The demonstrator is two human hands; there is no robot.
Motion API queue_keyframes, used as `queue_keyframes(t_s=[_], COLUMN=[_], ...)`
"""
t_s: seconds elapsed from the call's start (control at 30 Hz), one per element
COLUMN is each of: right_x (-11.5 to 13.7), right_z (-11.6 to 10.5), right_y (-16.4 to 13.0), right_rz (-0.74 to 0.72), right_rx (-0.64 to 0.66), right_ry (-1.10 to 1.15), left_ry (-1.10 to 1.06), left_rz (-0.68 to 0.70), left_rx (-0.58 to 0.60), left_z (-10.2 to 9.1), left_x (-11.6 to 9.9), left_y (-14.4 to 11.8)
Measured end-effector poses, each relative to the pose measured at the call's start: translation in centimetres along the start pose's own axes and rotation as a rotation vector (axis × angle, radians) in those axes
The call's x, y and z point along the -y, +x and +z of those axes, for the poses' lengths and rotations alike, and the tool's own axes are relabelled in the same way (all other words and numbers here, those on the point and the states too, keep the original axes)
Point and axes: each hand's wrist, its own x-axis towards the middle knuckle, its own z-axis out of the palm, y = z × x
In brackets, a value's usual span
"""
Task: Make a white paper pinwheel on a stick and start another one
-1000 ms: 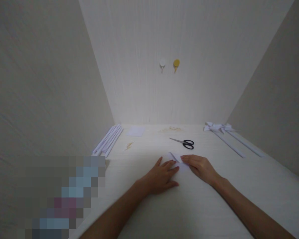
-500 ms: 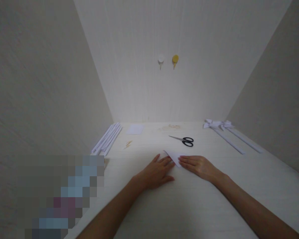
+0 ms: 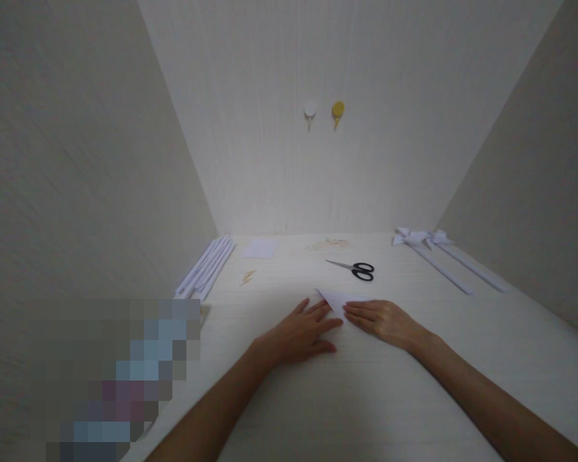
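Note:
A folded sheet of white paper (image 3: 338,301) lies on the white table between both hands, a pointed corner toward the upper left. My left hand (image 3: 301,335) is open, palm down, with its fingers spread and their tips at the paper's left and lower edges. From the right, my right hand (image 3: 378,317) lies flat with its fingers stretched out, its fingertips on the paper and covering part of it. Beyond the paper are scissors (image 3: 354,269) with black handles, their blades pointing left.
Rolled white paper sticks (image 3: 206,266) are stacked at the left, near a square white sheet (image 3: 260,249) and thin yellowish bits (image 3: 247,277). Two paper sticks with folded tops (image 3: 422,239) lie at the right. A white hook (image 3: 309,110) and a yellow hook (image 3: 338,110) are on the back wall.
A finger of my left hand has shifted slightly right along the paper's lower edge. My right hand stays almost where it was. The camera view has moved a little.

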Motion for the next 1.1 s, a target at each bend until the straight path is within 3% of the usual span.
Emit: queue_keyframes(t_s=[0.27,0.63,1.1], right_x=[0.06,0.00,0.33], right_z=[-0.09,-0.15,-0.45], right_y=[0.08,0.09,0.47], right_rz=[-0.028,-0.087,-0.028], right_rx=[0.102,0.051,0.120], right_ry=[-0.133,-0.189,-0.106], left_ry=[0.007,0.004,0.008], left_rz=[0.015,0.015,0.002], left_rx=[0.016,0.005,-0.010], left_z=[-0.01,0.01,0.22], left_x=[0.11,0.12,0.22], left_y=[0.05,0.00,-0.02])
